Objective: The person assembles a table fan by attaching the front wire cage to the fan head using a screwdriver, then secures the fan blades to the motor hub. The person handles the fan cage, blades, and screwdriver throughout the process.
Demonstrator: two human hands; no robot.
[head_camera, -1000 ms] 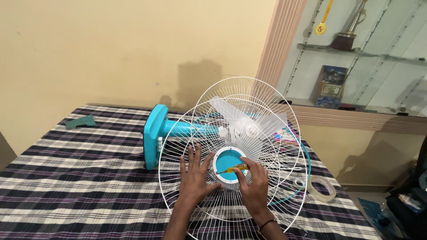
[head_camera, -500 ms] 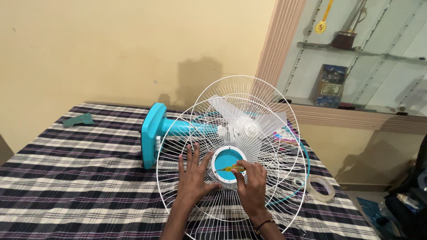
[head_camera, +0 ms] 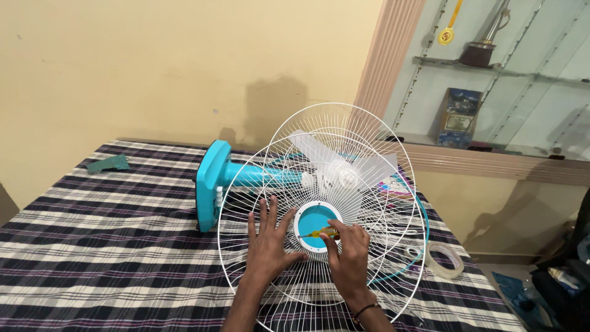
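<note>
Head view: our right hand [head_camera: 348,259] pinches a thin yellow-handled screwdriver [head_camera: 319,233], long axis left-right, tip left, on the round teal hub [head_camera: 316,225] of the white wire grille [head_camera: 295,184]. Left hand [head_camera: 268,243] spread flat on grille; checked-cloth surface [head_camera: 110,227] beneath.

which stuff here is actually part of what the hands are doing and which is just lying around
In use:
- left hand, flat on the white front grille
- right hand, holding the yellow screwdriver
- blue centre cap
- blue fan body

Lying about:
- tape roll
- green piece
- shelf trophy
</note>
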